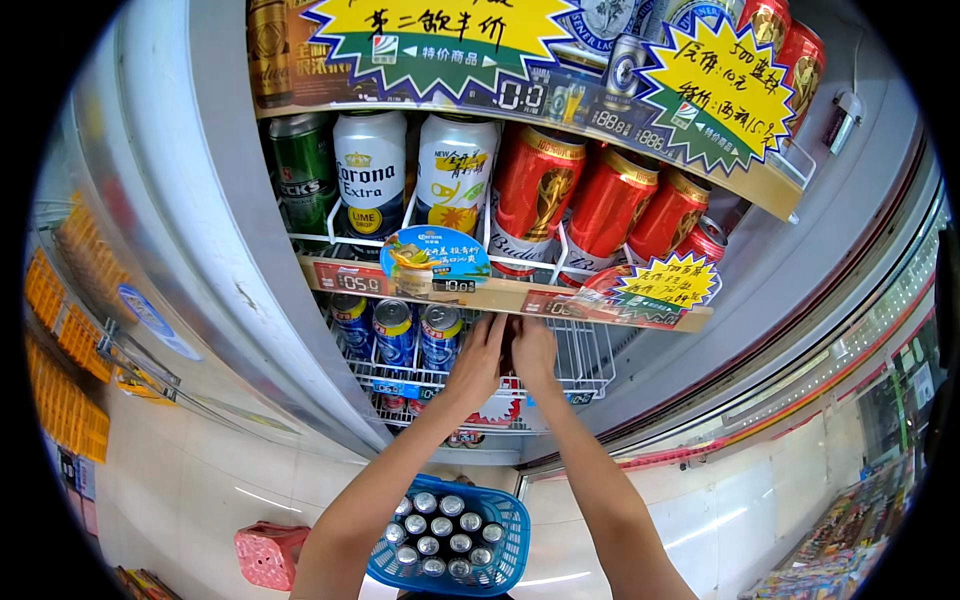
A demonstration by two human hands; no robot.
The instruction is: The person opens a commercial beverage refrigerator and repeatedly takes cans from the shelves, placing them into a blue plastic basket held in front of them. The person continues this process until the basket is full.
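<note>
Both hands reach into a lower white wire shelf (581, 352) of an upright drinks cooler. My left hand (478, 360) has its fingers stretched inward, just right of several blue cans (439, 337). Close beside it, my right hand (534, 352) has its fingers bent. Between the hands a narrow strip of a dark, reddish-brown object (509, 346) shows. Most of it is hidden, and whether either hand grips it is unclear. Below my forearms, a blue plastic basket (517, 517) on the floor holds many upright dark cans with silver lids (441, 526).
Above my hands runs a shelf edge with price strips (510, 298). Behind it stand red Budweiser cans (536, 199), Corona cans (369, 172) and a green Beck's can (302, 176). Cooler side walls (667, 375) flank the shelves. A pink plastic stool (270, 555) is left of the basket.
</note>
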